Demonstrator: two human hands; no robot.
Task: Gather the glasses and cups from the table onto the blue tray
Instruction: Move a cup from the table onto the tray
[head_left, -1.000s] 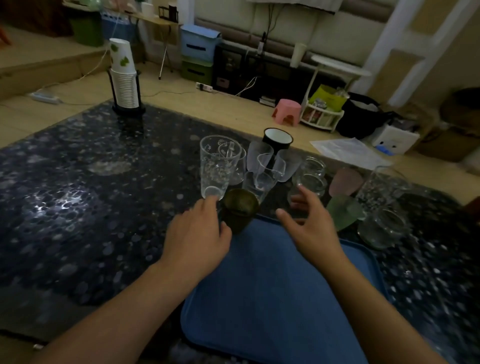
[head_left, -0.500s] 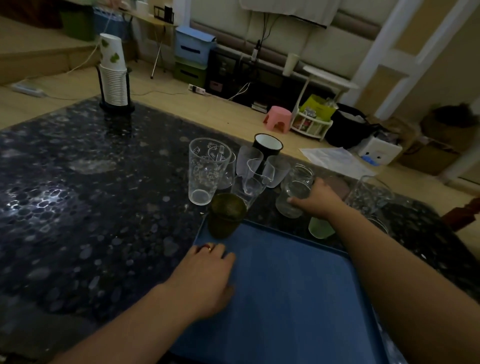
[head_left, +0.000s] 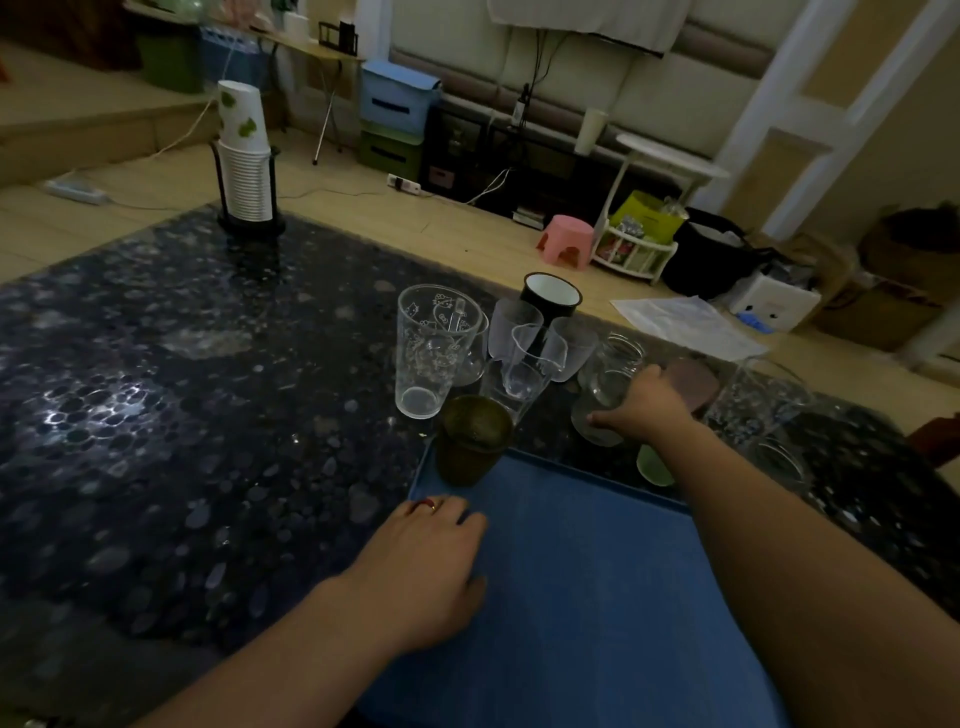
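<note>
The blue tray (head_left: 597, 587) lies on the dark table's near edge. A dark green cup (head_left: 470, 439) stands in its far left corner. My left hand (head_left: 426, 566) rests flat on the tray's left edge, holding nothing. My right hand (head_left: 641, 408) is wrapped around a clear glass jar (head_left: 608, 382) just beyond the tray. Behind stand a tall printed glass (head_left: 431, 351), several small clear cups (head_left: 530, 358) and a black mug (head_left: 551, 296). A light green cup (head_left: 654, 465) and a pink cup (head_left: 693, 382) show past my right arm.
More clear glasses (head_left: 753, 397) stand at the right. A stack of paper cups in a black holder (head_left: 244, 166) is at the table's far left corner. The pebble-patterned table (head_left: 182, 415) stretches left. Floor clutter lies beyond the far edge.
My left hand let go of the green cup and drew back onto the tray's edge. My right hand reached forward and closed around the clear jar.
</note>
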